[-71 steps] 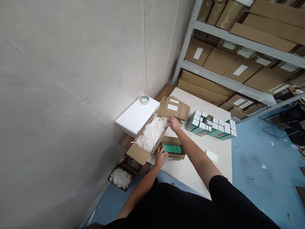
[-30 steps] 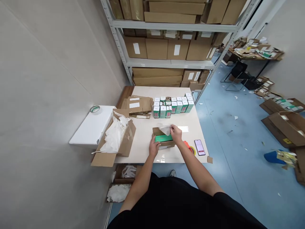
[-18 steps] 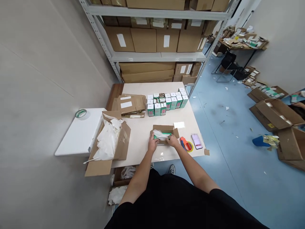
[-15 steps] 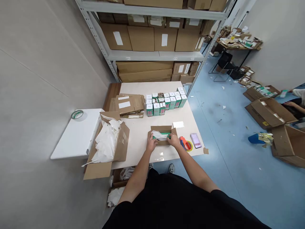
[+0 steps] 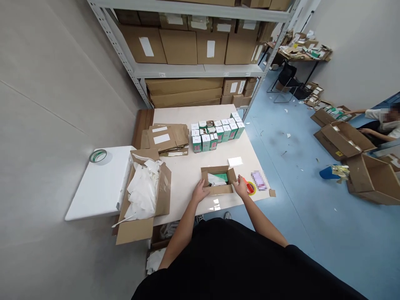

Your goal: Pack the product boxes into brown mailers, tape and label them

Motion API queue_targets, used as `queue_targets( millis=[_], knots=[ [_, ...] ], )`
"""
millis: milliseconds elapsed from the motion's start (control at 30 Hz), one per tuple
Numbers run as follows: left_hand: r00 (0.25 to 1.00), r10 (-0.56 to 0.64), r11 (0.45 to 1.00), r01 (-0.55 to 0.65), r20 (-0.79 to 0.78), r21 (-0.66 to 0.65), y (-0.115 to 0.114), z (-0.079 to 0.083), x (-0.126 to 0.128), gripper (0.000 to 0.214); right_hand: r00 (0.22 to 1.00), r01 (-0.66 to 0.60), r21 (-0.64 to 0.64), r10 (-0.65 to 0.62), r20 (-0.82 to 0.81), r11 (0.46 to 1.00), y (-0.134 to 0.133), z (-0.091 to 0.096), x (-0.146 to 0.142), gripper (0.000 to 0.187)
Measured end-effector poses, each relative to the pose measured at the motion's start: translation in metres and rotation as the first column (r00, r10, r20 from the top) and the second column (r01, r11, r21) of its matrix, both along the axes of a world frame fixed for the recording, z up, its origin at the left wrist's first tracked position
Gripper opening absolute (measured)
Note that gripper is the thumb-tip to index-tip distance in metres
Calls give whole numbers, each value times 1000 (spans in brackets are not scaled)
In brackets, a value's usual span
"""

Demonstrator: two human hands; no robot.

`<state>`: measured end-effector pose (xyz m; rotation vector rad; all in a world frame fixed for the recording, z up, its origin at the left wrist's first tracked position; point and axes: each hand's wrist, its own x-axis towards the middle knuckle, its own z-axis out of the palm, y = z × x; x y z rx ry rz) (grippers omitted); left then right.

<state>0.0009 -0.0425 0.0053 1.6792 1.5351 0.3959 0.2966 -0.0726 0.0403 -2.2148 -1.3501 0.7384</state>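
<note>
While an open cardboard carton (image 5: pixel 221 190) sat near the front edge of a pale table (image 5: pixel 183 175), a person's left hand (image 5: pixel 200 192) lay loosely spread at its near left corner. The right hand (image 5: pixel 240 187) was bent by the opposite end, close to an orange tool (image 5: pixel 249 187); whether it gripped anything could not be told. Inside, soft white paper (image 5: pixel 215 180) partly covered a green box (image 5: pixel 223 177). The carton looked light, its walls fairly stiff but apt to crease under hard squeezing; both short ends, held low, seemed the surest grip.
</note>
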Motion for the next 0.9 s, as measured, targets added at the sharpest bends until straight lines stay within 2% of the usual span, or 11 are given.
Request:
queue_targets(
  millis=[33, 100, 233, 333, 400, 467, 533, 633, 700, 800, 900],
  knots=[
    [995, -86, 996, 85, -54, -8, -1, 0, 1, 97, 999, 0, -17, -1, -40, 1000, -2, -2, -2, 72],
    [972, -166, 986, 160, -167, -48, -4, -1, 3, 109, 988, -44, -14, 41, -150, 999, -5, -3, -8, 72],
    [947, -202, 979, 195, -249, -54, -5, -3, 1, 98, 944, -243, 19, 241, -226, 970, -3, 1, -20, 66],
    [950, -222, 974, 208, -221, -87, -2, 0, -2, 90, 915, -371, -81, 350, -199, 925, -2, 3, -21, 76],
    [958, -207, 975, 184, -197, -126, 3, 3, -2, 85, 909, -396, -131, 367, -200, 909, -3, 2, -17, 86],
    [967, -181, 977, 156, -181, -143, 8, 8, -2, 78, 904, -390, -111, 358, -232, 914, -4, -1, -12, 88],
    [972, -143, 985, 120, -186, -126, 13, 13, 1, 67, 900, -361, -47, 335, -277, 931, -2, -3, -8, 75],
    [974, -29, 999, 23, -226, -32, 16, 19, 7, 53, 934, -242, -17, 228, -274, 970, 10, -5, -7, 52],
    [964, 65, 998, -60, -258, 24, 15, 20, 13, 49, 971, -151, -54, 138, -196, 987, 21, -6, -10, 46],
    [940, 144, 989, -128, -311, 72, 14, 21, 25, 55, 997, -67, -129, 60, -55, 989, 33, -7, -16, 47],
    [918, 147, 986, -107, -367, 125, 22, 24, 37, 76, 999, -40, -187, 43, 12, 982, 36, -10, -20, 54]
  ],
)
